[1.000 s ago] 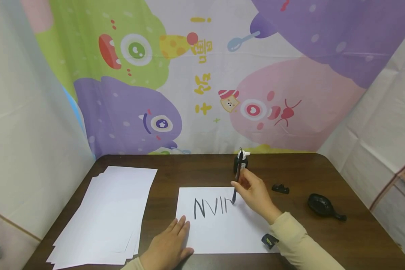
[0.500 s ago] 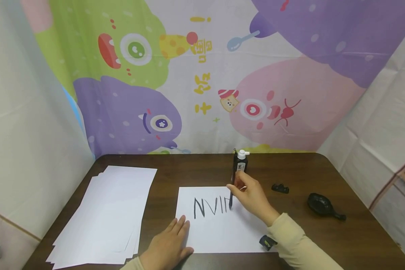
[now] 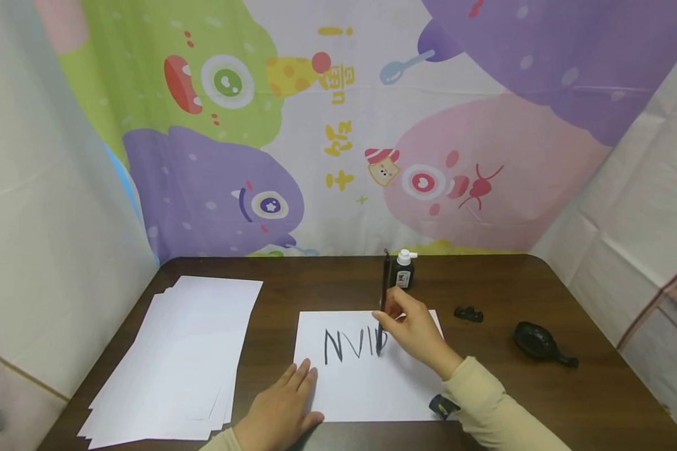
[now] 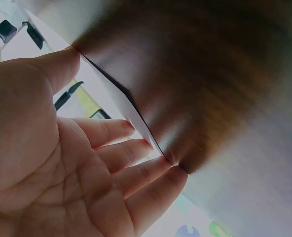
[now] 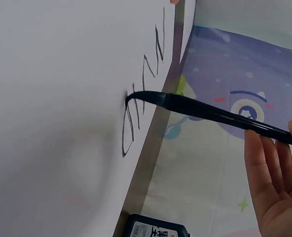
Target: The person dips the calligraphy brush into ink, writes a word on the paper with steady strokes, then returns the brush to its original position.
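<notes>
A white sheet of paper lies on the dark table with the black letters N, V, I and a D-like shape on it. My left hand rests on its left edge, fingers straight, as the left wrist view also shows. In my right hand I grip a black writing brush, held nearly upright. Seen from the right wrist, the brush has its bent, inky tip on the paper, at the end of the D's curve.
Behind the sheet stands a black ink bottle with a white cap. To the right lie a small black brush rest and a black ink dish with a handle. A stack of blank paper covers the left side.
My right hand has moved the brush leftward and toward me, drawing the curve of the D down to its lower end. The left hand has stayed in place.
</notes>
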Demonstrator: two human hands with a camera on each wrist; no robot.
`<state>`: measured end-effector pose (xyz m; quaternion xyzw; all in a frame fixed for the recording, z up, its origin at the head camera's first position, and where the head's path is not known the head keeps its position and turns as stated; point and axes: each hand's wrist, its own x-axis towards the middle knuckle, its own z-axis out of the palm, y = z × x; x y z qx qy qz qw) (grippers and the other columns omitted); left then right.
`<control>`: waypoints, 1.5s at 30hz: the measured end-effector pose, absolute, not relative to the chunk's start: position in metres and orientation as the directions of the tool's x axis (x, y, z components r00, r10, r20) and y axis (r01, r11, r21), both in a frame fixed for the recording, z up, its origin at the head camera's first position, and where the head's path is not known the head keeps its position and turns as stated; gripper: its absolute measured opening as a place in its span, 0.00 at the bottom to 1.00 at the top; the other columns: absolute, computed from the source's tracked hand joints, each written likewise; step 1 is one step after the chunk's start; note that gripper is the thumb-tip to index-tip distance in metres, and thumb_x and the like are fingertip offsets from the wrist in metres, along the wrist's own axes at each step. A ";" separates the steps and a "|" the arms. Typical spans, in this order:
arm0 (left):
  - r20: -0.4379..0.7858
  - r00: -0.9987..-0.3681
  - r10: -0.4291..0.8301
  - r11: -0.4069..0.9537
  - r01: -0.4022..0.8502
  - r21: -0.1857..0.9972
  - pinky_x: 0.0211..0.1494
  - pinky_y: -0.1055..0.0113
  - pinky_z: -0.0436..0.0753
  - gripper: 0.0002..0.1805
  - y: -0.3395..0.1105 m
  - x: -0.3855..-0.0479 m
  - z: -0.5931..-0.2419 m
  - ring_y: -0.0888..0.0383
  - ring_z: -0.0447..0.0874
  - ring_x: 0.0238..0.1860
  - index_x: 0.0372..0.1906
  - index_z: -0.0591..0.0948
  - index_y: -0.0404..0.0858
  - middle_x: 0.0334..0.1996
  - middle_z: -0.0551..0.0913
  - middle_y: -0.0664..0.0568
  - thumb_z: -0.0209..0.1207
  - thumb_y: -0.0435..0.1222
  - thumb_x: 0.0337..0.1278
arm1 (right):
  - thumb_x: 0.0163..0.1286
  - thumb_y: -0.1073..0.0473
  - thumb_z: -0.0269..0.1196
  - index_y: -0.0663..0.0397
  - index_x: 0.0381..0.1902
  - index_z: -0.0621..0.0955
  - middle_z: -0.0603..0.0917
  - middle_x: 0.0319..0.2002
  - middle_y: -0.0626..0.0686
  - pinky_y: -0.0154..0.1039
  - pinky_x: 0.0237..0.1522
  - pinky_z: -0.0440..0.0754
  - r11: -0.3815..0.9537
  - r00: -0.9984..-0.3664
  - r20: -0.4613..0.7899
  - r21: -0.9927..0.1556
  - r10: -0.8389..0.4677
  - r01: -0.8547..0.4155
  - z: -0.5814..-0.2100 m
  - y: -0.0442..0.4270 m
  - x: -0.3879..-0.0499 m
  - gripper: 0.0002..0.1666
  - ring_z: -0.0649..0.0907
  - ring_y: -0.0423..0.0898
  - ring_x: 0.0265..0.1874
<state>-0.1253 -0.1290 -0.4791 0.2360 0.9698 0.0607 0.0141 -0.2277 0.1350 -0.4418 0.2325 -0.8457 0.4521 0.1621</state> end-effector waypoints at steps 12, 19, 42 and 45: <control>0.012 -0.884 0.468 0.875 0.465 0.131 0.63 0.48 0.78 0.40 -0.129 -0.126 -0.479 0.39 0.72 0.67 0.66 0.71 0.31 0.69 0.70 0.37 0.60 0.55 0.58 | 0.63 0.64 0.68 0.60 0.33 0.70 0.80 0.26 0.60 0.38 0.28 0.87 0.268 -0.913 0.377 -0.873 -0.157 -0.407 -0.426 0.148 -0.234 0.14 0.85 0.44 0.23; 0.012 -0.881 0.472 0.875 0.470 0.118 0.63 0.49 0.78 0.40 -0.130 -0.126 -0.480 0.40 0.72 0.67 0.66 0.71 0.31 0.69 0.70 0.37 0.60 0.56 0.58 | 0.62 0.68 0.67 0.67 0.35 0.72 0.79 0.30 0.60 0.39 0.30 0.88 0.153 -0.914 0.396 -0.901 -0.090 -0.405 -0.419 0.158 -0.238 0.13 0.85 0.39 0.24; -0.007 -0.884 0.468 0.877 0.463 0.127 0.63 0.48 0.78 0.41 -0.130 -0.128 -0.482 0.39 0.72 0.67 0.67 0.71 0.31 0.69 0.70 0.37 0.60 0.56 0.57 | 0.64 0.69 0.65 0.68 0.44 0.77 0.79 0.29 0.56 0.37 0.30 0.88 0.242 -0.859 0.510 -0.829 -0.044 -0.505 -0.406 0.185 -0.248 0.12 0.84 0.36 0.26; -0.007 -0.885 0.465 0.878 0.460 0.129 0.63 0.47 0.78 0.41 -0.130 -0.128 -0.482 0.39 0.72 0.67 0.67 0.71 0.31 0.69 0.70 0.38 0.61 0.56 0.57 | 0.65 0.68 0.65 0.67 0.45 0.77 0.80 0.30 0.62 0.36 0.31 0.88 0.267 -0.862 0.504 -0.825 -0.047 -0.497 -0.408 0.188 -0.249 0.12 0.84 0.34 0.27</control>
